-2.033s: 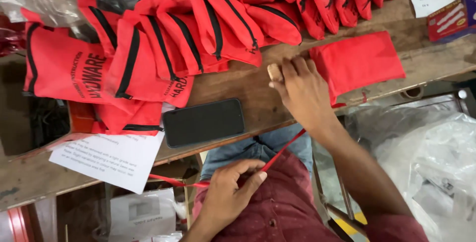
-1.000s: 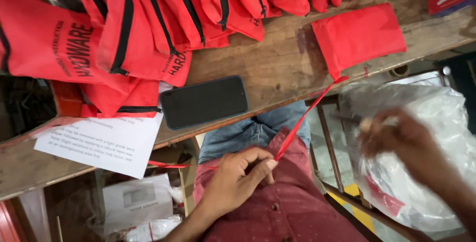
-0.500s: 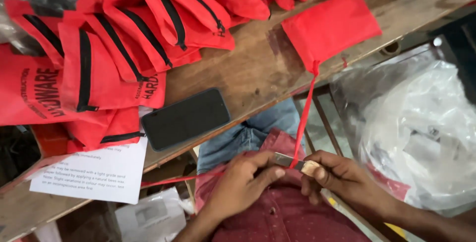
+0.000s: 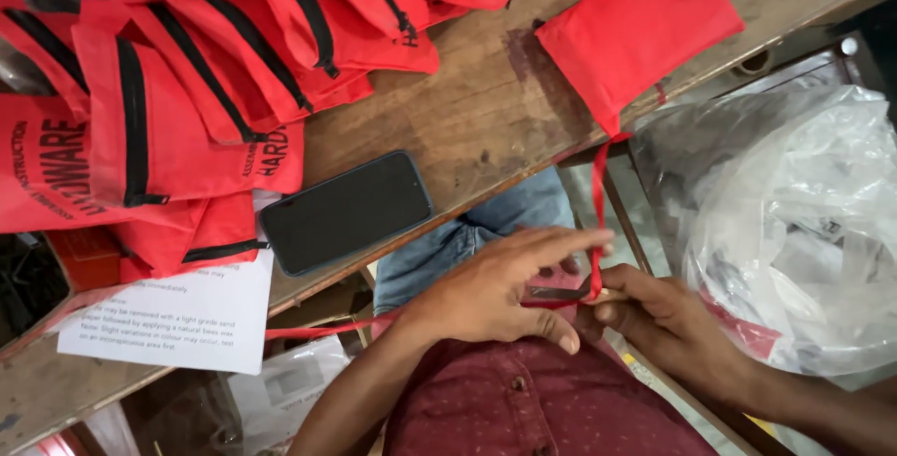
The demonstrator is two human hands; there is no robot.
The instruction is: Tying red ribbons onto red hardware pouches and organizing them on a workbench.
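A small red fabric pouch point(image 4: 635, 31) lies on the wooden table point(image 4: 476, 120) near its front edge. A thin red drawstring ribbon point(image 4: 598, 204) hangs from the pouch down to my lap. My left hand point(image 4: 500, 288) and my right hand point(image 4: 654, 311) meet there, both pinching the ribbon between their fingertips. The ribbon's other end trails left under the table edge.
A pile of red zip pouches point(image 4: 187, 73) with black zippers covers the table's left and back. A black phone point(image 4: 346, 211) lies face up near the front edge, beside a printed paper sheet point(image 4: 173, 316). A clear plastic bag point(image 4: 794, 222) sits at my right.
My right hand left the red pouch, swung out over the plastic bag, then came back to my lap and joined my left hand on the ribbon.
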